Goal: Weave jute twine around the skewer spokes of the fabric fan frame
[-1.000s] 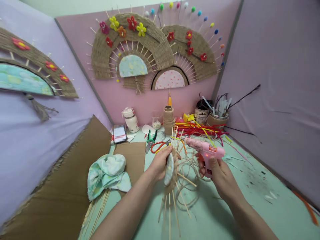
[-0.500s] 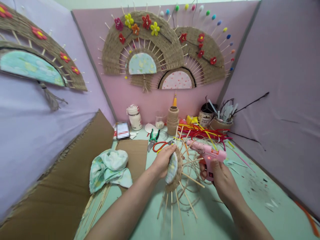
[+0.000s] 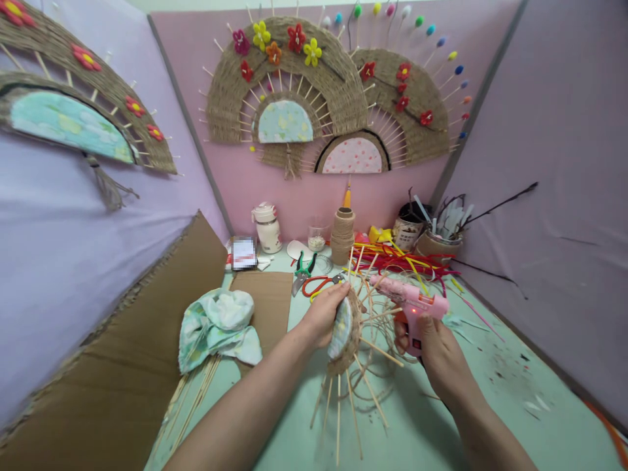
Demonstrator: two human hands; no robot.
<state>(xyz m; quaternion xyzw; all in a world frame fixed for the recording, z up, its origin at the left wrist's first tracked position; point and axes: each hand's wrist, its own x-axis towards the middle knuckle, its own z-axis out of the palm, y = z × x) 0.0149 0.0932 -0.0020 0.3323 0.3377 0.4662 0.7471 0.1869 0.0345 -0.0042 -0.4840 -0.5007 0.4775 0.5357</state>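
Observation:
My left hand (image 3: 326, 315) grips the straight side of a small half-round fan base (image 3: 341, 330), covered in pale green cloth with a twine-wrapped rim. Thin wooden sticks (image 3: 373, 387) fan out from that rim. In my right hand (image 3: 434, 343) is a pink hot glue gun (image 3: 409, 297), its orange light lit. The nozzle points left at the upper sticks, close to the rim; whether it touches them I cannot tell. Loose twine (image 3: 387, 333) lies in coils on the table behind the fan base.
Crumpled green cloth (image 3: 218, 327) and a cardboard sheet (image 3: 272, 297) lie at left, beside a standing cardboard panel (image 3: 112, 353). Green-handled pliers (image 3: 305, 267), red-handled scissors (image 3: 316, 286), a twine spool (image 3: 342, 237) and red pipe cleaners (image 3: 422, 260) sit behind. Woven fans (image 3: 287, 78) hang on the wall.
The view has shifted slightly, so the surroundings appear a little further right. My hands, the fan base and the glue gun keep nearly the same positions relative to each other.

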